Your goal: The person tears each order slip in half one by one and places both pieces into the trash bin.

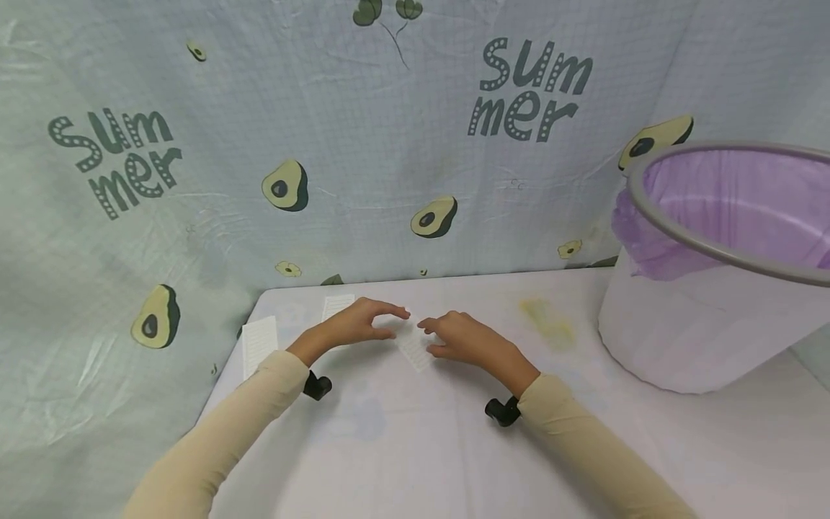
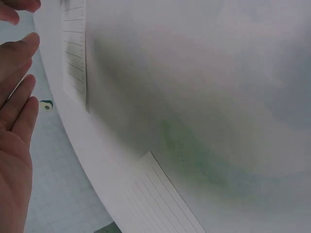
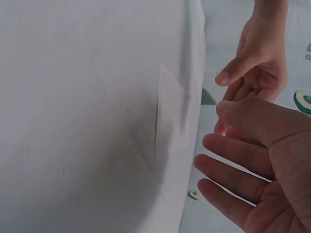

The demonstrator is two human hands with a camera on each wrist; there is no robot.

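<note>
My left hand (image 1: 355, 323) hovers over the far part of the white table with its fingers loosely bent and nothing between them. Facing it, my right hand (image 1: 465, 340) hangs in the same relaxed way, also holding nothing. Below and between the two lies a narrow white paper strip (image 1: 412, 347) with printed lines, seen too in the right wrist view as a pale strip (image 3: 170, 116). The left wrist view shows the left palm (image 2: 17, 145) apart from a lined strip (image 2: 74, 53). A second lined paper (image 1: 337, 305) lies just behind my left hand, partly covered by it.
Another lined paper (image 1: 259, 343) lies at the table's left edge, near my left sleeve. A white bin (image 1: 674, 331) with a purple liner and grey rim stands at the right. Behind the table (image 1: 415, 447) hangs an avocado-print curtain (image 1: 363, 144).
</note>
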